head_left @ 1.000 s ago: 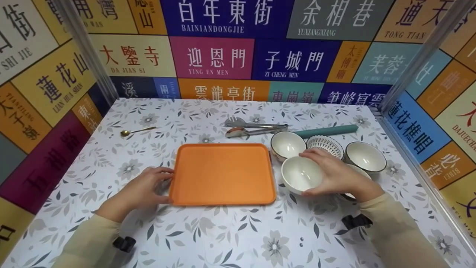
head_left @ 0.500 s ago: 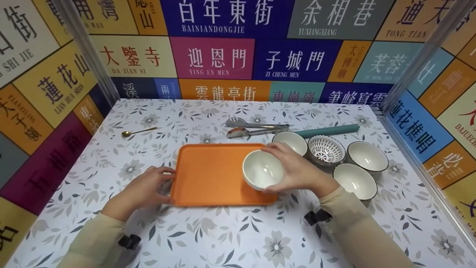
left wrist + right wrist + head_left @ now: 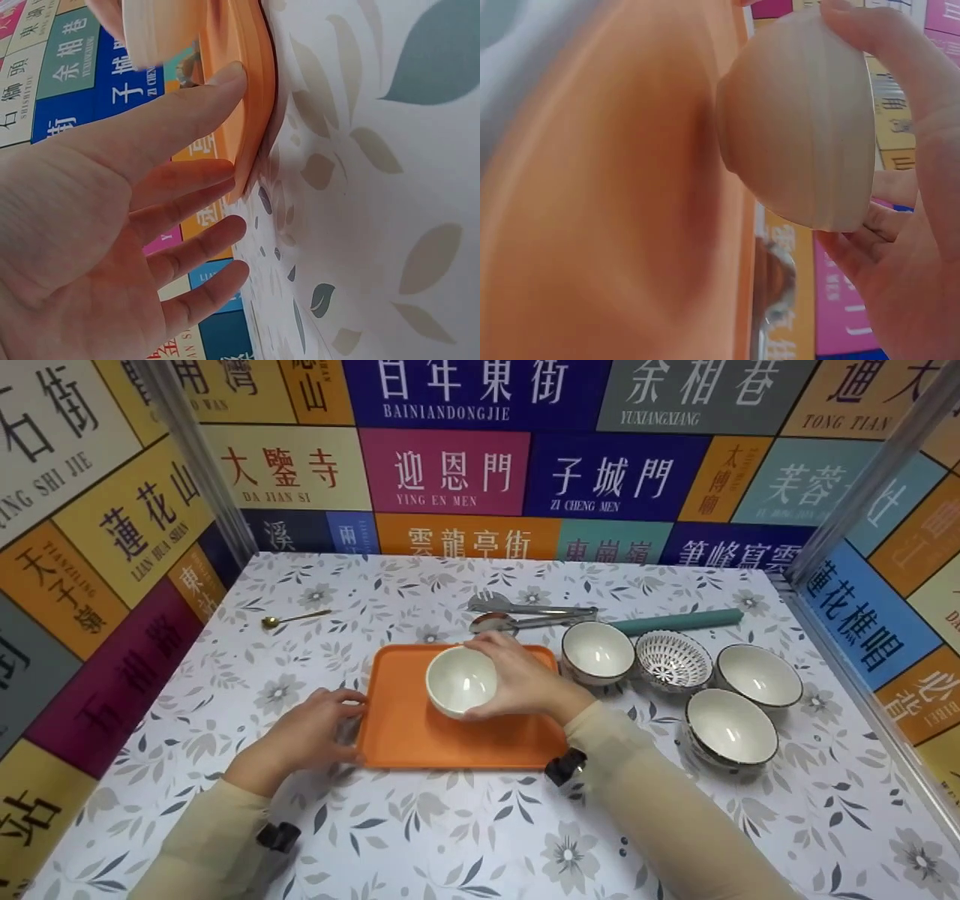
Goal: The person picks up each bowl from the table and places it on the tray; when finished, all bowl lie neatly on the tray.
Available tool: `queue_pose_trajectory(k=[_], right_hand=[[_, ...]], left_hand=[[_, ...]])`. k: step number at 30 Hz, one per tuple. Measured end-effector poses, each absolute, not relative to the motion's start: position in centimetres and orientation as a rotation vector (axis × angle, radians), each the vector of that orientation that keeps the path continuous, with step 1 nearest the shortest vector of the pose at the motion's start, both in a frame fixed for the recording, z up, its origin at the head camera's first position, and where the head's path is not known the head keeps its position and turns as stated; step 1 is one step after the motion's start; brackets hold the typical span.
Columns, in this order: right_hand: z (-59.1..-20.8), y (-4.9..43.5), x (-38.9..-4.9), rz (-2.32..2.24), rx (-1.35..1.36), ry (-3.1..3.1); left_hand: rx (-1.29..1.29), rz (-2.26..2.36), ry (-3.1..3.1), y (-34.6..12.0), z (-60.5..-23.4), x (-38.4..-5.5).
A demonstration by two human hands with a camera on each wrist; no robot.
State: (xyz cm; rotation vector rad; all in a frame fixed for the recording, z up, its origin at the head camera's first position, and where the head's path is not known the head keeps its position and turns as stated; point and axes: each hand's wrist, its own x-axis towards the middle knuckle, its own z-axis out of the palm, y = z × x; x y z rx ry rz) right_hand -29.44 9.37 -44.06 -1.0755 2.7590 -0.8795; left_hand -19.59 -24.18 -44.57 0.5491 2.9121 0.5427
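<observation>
My right hand (image 3: 517, 679) grips a plain cream bowl (image 3: 459, 684) by its rim, thumb on the near side and fingers on the far side. The bowl is upright over the orange tray (image 3: 405, 746). In the right wrist view, the bowl's base (image 3: 726, 127) hangs close above the tray, its shadow falling on the surface. At the tray's left edge is my left hand (image 3: 311, 735). Seen from the left wrist, its thumb (image 3: 225, 79) touches the tray's rim, while the other fingers spread loosely near the corner.
Right of the tray stand a bowl (image 3: 598, 654), a patterned bowl (image 3: 673, 661) and two more dark-rimmed bowls (image 3: 759, 675). Behind lie metal tongs (image 3: 525, 619) and a green rod (image 3: 679, 621). A small gold spoon (image 3: 292, 619) lies far left. Printed panels wall the table.
My right hand has carried the cream bowl leftward from beside the other bowls to over the tray's middle. My left hand has stayed at the tray's left edge.
</observation>
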Motion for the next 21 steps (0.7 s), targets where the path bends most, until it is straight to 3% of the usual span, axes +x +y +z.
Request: queue_pose_trajectory(k=[21], right_hand=[[-45.7,-0.5,-34.4,-0.976,-1.018,2.777]], left_hand=[[0.545,0.484,2.892,-23.8,-44.3,-19.7]])
